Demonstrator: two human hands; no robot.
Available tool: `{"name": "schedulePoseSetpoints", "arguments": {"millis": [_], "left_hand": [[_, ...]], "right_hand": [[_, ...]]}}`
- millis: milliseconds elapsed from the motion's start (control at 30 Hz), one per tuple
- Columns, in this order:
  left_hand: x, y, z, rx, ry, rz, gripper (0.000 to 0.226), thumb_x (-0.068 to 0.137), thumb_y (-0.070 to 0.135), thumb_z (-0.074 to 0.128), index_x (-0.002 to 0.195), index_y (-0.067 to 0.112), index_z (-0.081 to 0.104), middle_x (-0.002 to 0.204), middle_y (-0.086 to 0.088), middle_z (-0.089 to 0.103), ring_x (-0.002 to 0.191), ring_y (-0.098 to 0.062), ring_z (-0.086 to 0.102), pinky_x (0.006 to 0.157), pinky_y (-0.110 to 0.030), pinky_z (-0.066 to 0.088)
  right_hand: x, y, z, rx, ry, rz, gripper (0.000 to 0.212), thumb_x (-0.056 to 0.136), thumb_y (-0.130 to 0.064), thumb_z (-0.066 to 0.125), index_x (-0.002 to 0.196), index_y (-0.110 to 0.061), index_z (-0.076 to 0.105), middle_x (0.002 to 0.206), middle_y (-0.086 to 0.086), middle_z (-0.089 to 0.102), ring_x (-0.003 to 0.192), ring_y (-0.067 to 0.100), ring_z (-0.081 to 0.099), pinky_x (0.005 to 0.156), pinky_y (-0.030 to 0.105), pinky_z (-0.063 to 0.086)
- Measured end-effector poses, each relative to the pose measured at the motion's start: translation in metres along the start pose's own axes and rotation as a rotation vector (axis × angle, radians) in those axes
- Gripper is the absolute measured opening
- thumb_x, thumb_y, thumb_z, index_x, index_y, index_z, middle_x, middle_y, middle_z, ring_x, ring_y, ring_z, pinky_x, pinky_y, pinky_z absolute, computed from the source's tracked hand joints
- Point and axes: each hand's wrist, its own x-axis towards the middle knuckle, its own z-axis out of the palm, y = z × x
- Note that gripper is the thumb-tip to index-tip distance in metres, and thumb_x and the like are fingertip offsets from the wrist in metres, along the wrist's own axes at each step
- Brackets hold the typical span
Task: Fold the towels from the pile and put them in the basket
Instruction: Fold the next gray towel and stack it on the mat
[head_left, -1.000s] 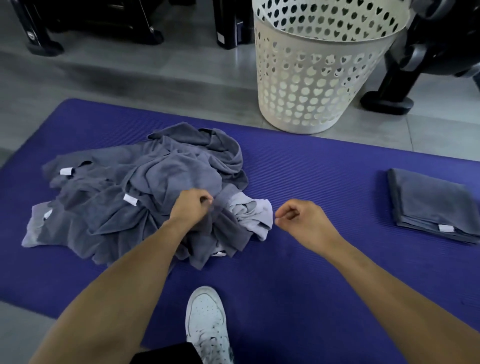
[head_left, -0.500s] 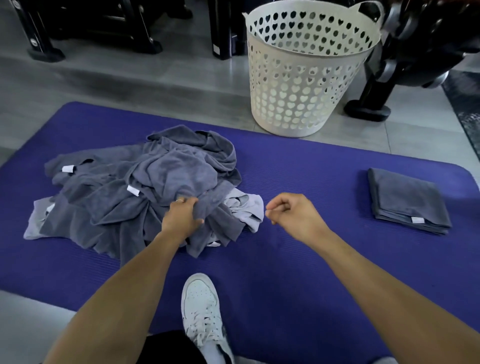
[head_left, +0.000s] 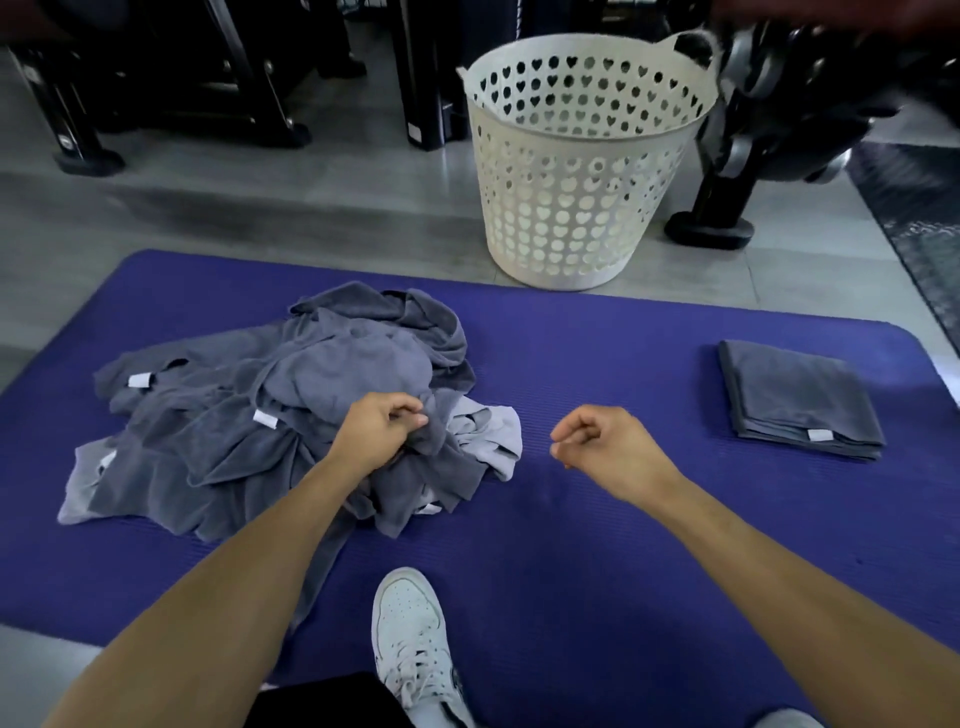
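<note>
Towel pile (head_left: 270, 415): rumpled grey; left hand (head_left: 376, 434) fingers grasp it, right hand (head_left: 597, 444) clenched empty.

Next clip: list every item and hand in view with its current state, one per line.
Pile: unfolded, heaped on the mat.
Folded towel: folded, flat on the mat, not in the basket.
Basket: upright on the floor; no towel visible inside.
Left hand: grips a dark towel on the pile.
Right hand: fingers curled, holds nothing.
Mat: spread flat.
</note>
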Motion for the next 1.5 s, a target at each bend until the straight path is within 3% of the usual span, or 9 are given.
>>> {"name": "schedulePoseSetpoints", "arguments": {"millis": [267, 500, 633, 733, 900, 1100, 1200, 1367, 1500], "left_hand": [[-0.059, 0.145, -0.038, -0.130, -0.035, 0.204, 0.007, 0.088, 0.010, 0.072, 0.085, 0.016, 0.074, 0.076, 0.011, 0.071, 0.066, 0.004, 0.061, 0.065, -0.015, 0.048], [-0.118, 0.264, -0.043, -0.427, -0.170, 0.306, 0.008, 0.086, 0.000, 0.070, 0.092, 0.003, 0.075, 0.078, -0.006, 0.074, 0.071, -0.010, 0.067, 0.071, -0.026, 0.058], [-0.133, 0.293, -0.022, -0.538, -0.119, 0.279, 0.006, 0.084, 0.003, 0.073, 0.087, 0.007, 0.075, 0.074, -0.003, 0.073, 0.067, -0.010, 0.066, 0.066, -0.024, 0.059], [-0.132, 0.290, -0.006, -0.556, -0.118, 0.220, 0.008, 0.085, 0.006, 0.073, 0.091, 0.001, 0.074, 0.076, -0.007, 0.071, 0.065, -0.012, 0.066, 0.060, -0.021, 0.057], [-0.130, 0.290, 0.023, -0.434, -0.369, 0.071, 0.009, 0.085, 0.008, 0.074, 0.084, 0.008, 0.065, 0.075, -0.007, 0.069, 0.064, -0.014, 0.065, 0.056, -0.020, 0.055], [-0.115, 0.297, 0.071, 0.289, -0.610, 0.591, 0.061, 0.082, 0.032, 0.078, 0.136, 0.036, 0.051, 0.131, 0.018, 0.053, 0.115, -0.003, 0.051, 0.093, -0.021, 0.043], [-0.105, 0.299, 0.087, 0.413, -0.676, 0.567, 0.017, 0.086, 0.032, 0.074, 0.098, 0.023, 0.067, 0.100, 0.007, 0.070, 0.090, -0.010, 0.061, 0.082, -0.030, 0.049], [-0.090, 0.311, 0.081, 0.285, -0.602, 0.519, 0.021, 0.085, 0.030, 0.073, 0.069, 0.019, 0.064, 0.064, 0.011, 0.062, 0.062, -0.002, 0.052, 0.066, -0.028, 0.044], [-0.104, 0.329, 0.073, 0.224, -0.545, 0.579, 0.029, 0.082, 0.025, 0.074, 0.067, 0.006, 0.058, 0.058, 0.005, 0.050, 0.056, -0.005, 0.042, 0.057, -0.024, 0.037]], "right_hand": [[-0.061, -0.033, -0.070, 0.022, 0.066, -0.142, 0.007, 0.085, -0.023, 0.076, 0.086, -0.022, 0.069, 0.072, -0.008, 0.069, 0.069, 0.006, 0.065, 0.068, 0.025, 0.053], [-0.125, -0.039, -0.120, 0.045, 0.103, -0.349, 0.037, 0.078, -0.036, 0.082, 0.113, -0.030, 0.069, 0.109, -0.018, 0.069, 0.100, -0.002, 0.063, 0.084, 0.013, 0.049], [-0.146, -0.029, -0.133, 0.064, 0.124, -0.394, 0.005, 0.086, -0.022, 0.076, 0.084, -0.026, 0.073, 0.084, -0.014, 0.071, 0.080, -0.001, 0.064, 0.079, 0.019, 0.049], [-0.159, -0.022, -0.145, 0.089, 0.190, -0.395, 0.015, 0.092, -0.014, 0.067, 0.079, -0.022, 0.069, 0.070, -0.015, 0.066, 0.067, -0.001, 0.058, 0.070, 0.017, 0.046], [-0.177, -0.010, -0.170, 0.137, 0.323, -0.409, 0.016, 0.096, -0.010, 0.060, 0.089, -0.019, 0.069, 0.082, -0.012, 0.070, 0.078, 0.000, 0.062, 0.078, 0.016, 0.049], [-0.192, -0.013, -0.185, 0.031, 0.307, -0.444, 0.018, 0.096, -0.004, 0.058, 0.092, -0.015, 0.071, 0.088, -0.009, 0.071, 0.082, -0.006, 0.061, 0.079, 0.007, 0.043], [-0.199, -0.008, -0.194, 0.051, 0.347, -0.429, 0.017, 0.095, -0.003, 0.059, 0.091, -0.013, 0.072, 0.090, -0.008, 0.072, 0.083, -0.007, 0.062, 0.080, 0.006, 0.042], [-0.196, 0.022, -0.207, -0.207, 0.505, -0.204, 0.006, 0.095, -0.027, 0.062, 0.099, -0.031, 0.061, 0.088, -0.014, 0.063, 0.084, 0.006, 0.059, 0.077, 0.018, 0.040], [-0.195, 0.027, -0.200, -0.146, 0.428, -0.165, 0.055, 0.085, -0.043, 0.072, 0.135, -0.033, 0.050, 0.117, -0.016, 0.058, 0.108, 0.003, 0.055, 0.089, 0.016, 0.042]]}}
